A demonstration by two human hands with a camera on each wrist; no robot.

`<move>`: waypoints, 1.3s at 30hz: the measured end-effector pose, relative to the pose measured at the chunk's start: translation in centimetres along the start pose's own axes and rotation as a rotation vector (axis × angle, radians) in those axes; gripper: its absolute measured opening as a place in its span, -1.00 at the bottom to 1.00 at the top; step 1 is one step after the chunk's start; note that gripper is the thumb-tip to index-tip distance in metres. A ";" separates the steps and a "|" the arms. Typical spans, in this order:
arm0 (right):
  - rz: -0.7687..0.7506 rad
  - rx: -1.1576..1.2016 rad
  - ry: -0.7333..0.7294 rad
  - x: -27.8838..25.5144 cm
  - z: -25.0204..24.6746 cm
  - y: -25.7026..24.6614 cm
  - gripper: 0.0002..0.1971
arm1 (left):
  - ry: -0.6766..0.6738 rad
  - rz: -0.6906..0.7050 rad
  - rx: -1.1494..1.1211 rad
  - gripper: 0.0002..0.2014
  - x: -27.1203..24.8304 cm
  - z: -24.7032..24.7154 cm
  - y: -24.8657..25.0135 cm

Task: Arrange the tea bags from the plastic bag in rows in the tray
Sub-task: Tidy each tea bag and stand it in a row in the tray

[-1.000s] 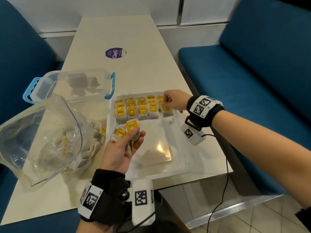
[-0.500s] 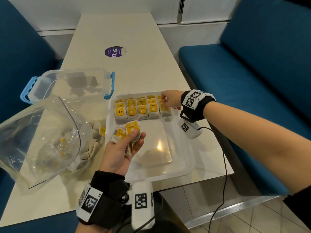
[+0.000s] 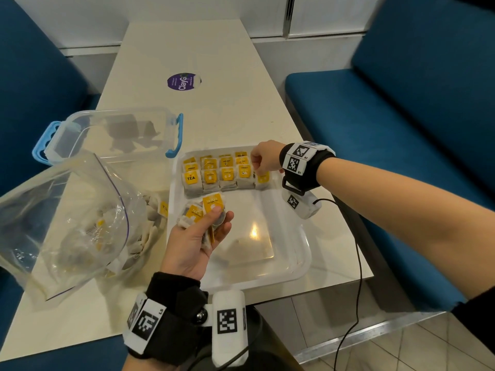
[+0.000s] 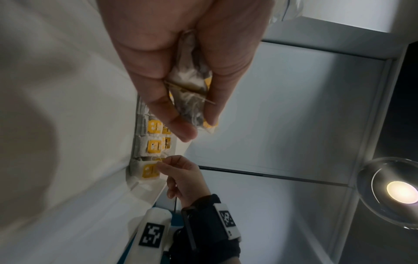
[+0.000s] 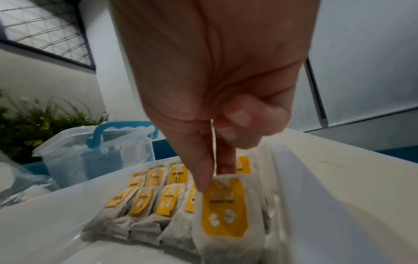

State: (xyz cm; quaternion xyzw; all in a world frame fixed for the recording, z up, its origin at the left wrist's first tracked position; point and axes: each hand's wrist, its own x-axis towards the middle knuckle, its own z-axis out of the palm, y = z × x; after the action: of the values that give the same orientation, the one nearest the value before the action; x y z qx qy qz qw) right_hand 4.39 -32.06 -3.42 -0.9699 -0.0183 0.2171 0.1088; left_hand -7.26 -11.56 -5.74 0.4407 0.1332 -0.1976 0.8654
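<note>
Yellow tags carry most of the readable writing: "TEA" on the nearest-left bag of the rows of tea bags in the tray, and "MOMENT" and "RELAX" on tags farther back; the rest of the tag print is too small or blurred to read. A purple round sticker on the bench reads "ClayG", with its smaller lines illegible. The wrist bands show square black-and-white codes with small letters that look like "L5" and "R2".

Rows fill only the far end of the tray. At their right end, the right hand has its fingertips down on the last tea bag; the right wrist view shows thumb and forefinger closed in a narrow grip on a thin white string above it, though where the string attaches is hidden by the fingers. The left hand hovers over the tray's left side, its grip closed round a small bunch of tea bags, thumb pressed on the top tag; how many it holds cannot be told.

Left of the tray lies the clear plastic bag, mouth open, with more tea bags inside, blurred by the film. Behind it stands a clear box with blue handles; dark patches show through its walls, but what they are cannot be made out.
</note>
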 end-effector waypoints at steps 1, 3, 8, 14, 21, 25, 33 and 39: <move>-0.001 -0.026 0.003 0.1 0.0 -0.1 -0.91 | 0.000 -0.002 -0.001 -0.87 0.0 0.0 0.0; -0.002 -0.073 0.016 0.4 0.1 -0.4 -0.90 | -0.003 -0.007 -0.002 -0.86 -0.1 0.0 0.0; 0.011 -0.148 0.093 0.9 0.2 -0.7 -0.87 | 0.001 -0.010 0.000 -0.80 0.0 -0.1 -0.1; 0.045 -0.160 0.126 1.2 0.0 -0.5 -0.87 | 0.006 -0.013 -0.011 -0.81 0.0 -0.2 0.0; 0.067 -0.152 0.116 1.4 -0.1 -0.1 -0.82 | 0.002 -0.012 -0.011 -0.85 -0.1 -0.3 0.0; 0.063 -0.116 0.128 0.8 -0.6 -0.3 -0.80 | 0.009 -0.010 -0.015 -0.87 -0.2 -0.4 0.1; -0.241 0.163 0.147 -5.9 -2.6 -5.6 -0.73 | 0.039 -0.050 -0.072 -0.93 -0.5 0.2 0.5; -0.412 0.243 -0.016 -9.1 -1.5 -8.5 -0.69 | 0.020 -0.117 -0.263 -0.85 -1.3 0.9 1.5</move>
State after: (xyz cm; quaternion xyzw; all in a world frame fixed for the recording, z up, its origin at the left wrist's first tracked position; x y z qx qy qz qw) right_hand -3.13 -24.80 3.57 -0.9237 -0.1906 0.1986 0.2665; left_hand -7.66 -11.24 -3.66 0.3170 0.1920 -0.2239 0.9014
